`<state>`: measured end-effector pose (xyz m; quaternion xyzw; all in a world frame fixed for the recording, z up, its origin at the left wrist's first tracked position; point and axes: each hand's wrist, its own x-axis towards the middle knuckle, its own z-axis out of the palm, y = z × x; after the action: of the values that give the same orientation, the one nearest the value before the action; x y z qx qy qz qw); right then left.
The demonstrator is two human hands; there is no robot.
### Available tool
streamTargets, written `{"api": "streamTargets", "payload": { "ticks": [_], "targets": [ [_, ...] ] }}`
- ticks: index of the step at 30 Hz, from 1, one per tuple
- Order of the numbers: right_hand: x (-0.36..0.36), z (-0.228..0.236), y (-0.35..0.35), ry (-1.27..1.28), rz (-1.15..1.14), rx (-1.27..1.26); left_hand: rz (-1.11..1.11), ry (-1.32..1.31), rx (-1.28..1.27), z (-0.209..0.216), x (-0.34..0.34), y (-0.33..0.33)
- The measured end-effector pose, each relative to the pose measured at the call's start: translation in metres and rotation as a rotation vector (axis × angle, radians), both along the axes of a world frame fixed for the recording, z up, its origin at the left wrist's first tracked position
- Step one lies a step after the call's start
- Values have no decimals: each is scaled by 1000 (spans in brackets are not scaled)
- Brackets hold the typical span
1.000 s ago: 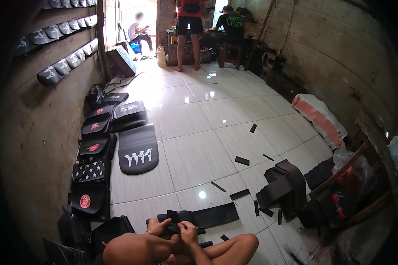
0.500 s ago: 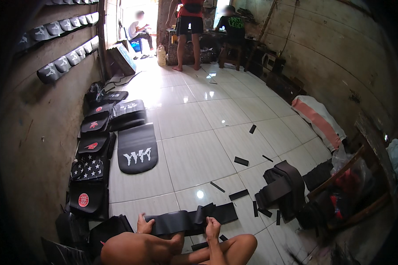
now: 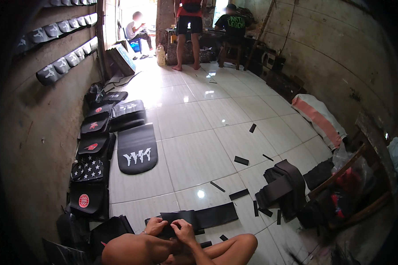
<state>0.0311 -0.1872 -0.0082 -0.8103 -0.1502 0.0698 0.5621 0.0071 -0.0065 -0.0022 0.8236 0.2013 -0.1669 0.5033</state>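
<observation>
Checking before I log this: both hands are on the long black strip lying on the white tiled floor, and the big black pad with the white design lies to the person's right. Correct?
Not quite. The head view shows the big black pad lying to the person's left, near the wall. Both the left hand and right hand are on the long black strip on the white tiled floor.

head-worn fisheye, looking down, rim perhaps dark

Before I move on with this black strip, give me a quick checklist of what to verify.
1. Left hand on the black strip: ok, fingers on its left end.
2. Right hand on the strip: ok, pinching beside the left.
3. Strip lying flat on the tiled floor: ok to the right, bunched at the hands.
4. Small offcuts near the strip: not ok, several scattered.
5. Grip firmness: cannot tell.
</observation>
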Motion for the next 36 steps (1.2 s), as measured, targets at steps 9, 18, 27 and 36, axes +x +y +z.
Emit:
{"api": "streamTargets", "payload": {
  "ticks": [9, 18, 27, 36],
  "targets": [
    [-4, 12, 6, 168, -104, 43, 181, -58, 10, -18, -2, 3],
    [56, -50, -134, 267, -595, 183, 352, -80, -93, -47, -10, 39],
    [51, -2, -99, -14, -625, 236, 289, -73, -258, -9, -12, 18],
    [-2, 0, -31, -78, -294, 77, 87, -39, -224, 30, -5, -11]
  ]
}}
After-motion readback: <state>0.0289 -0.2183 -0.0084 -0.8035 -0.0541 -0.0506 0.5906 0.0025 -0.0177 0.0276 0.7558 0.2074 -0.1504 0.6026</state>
